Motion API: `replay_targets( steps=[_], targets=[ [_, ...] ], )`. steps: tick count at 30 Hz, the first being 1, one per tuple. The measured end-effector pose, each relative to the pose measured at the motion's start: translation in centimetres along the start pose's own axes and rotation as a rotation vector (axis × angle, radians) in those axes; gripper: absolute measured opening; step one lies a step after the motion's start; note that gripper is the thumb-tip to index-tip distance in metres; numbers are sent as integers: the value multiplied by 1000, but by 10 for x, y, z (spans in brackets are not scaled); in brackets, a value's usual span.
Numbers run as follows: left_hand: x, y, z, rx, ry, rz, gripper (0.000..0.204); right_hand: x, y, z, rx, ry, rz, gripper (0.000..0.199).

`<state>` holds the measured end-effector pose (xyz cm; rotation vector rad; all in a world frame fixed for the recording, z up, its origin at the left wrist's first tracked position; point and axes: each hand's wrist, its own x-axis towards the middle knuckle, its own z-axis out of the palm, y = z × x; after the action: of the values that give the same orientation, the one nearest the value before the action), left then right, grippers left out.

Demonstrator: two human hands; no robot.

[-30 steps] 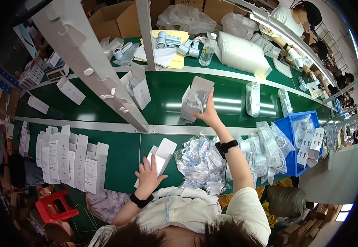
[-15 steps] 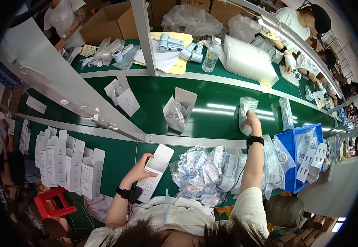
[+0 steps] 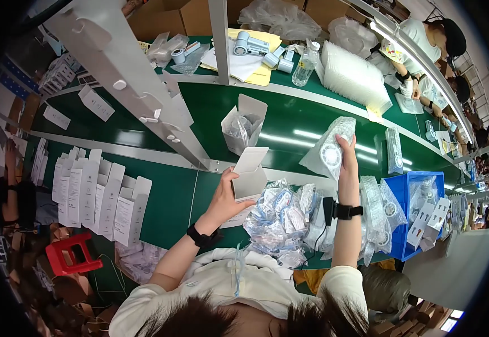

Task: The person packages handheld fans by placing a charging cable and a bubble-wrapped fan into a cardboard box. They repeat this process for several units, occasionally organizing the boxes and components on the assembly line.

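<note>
My left hand [image 3: 222,199] grips a white carton [image 3: 250,184] by its side, with its top flap raised and its mouth open. In my right hand [image 3: 348,160] is a clear bubble-wrap pouch [image 3: 323,150], held up over the green conveyor; a round, white, grille-like part shows through it, like the head of a small handheld fan. Just beyond the left hand's carton stands another open white carton [image 3: 244,132] with a clear-bagged item inside. Between my forearms lies a heap of clear bags [image 3: 281,222] holding white and blue items.
Several open white cartons [image 3: 101,194] stand in rows at left. At right, a blue bin [image 3: 396,185] holds bagged pieces, with more bubble-wrap pouches [image 3: 372,219] beside it. A slanting metal post [image 3: 143,101] crosses the left side. A water bottle [image 3: 306,64] and light-blue fans [image 3: 250,45] occupy the far shelf.
My right hand has lifted the bubble-wrap pouch off the conveyor and drawn it nearer. My left hand has raised the carton and moved it right, its mouth now facing up. Cartons on the conveyor have shifted left.
</note>
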<state>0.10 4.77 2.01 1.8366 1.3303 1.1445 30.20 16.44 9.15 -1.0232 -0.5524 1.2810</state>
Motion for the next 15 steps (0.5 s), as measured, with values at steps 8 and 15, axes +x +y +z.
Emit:
replay_targets(
  steps=[8, 15],
  targets=[
    [-18, 1, 27, -156, 246, 142, 81, -138, 103, 120, -424, 209, -640, 80],
    [-47, -5, 18, -21, 347, 140, 76, -179, 74, 125, -1108, -576, -1009, 53]
  ],
)
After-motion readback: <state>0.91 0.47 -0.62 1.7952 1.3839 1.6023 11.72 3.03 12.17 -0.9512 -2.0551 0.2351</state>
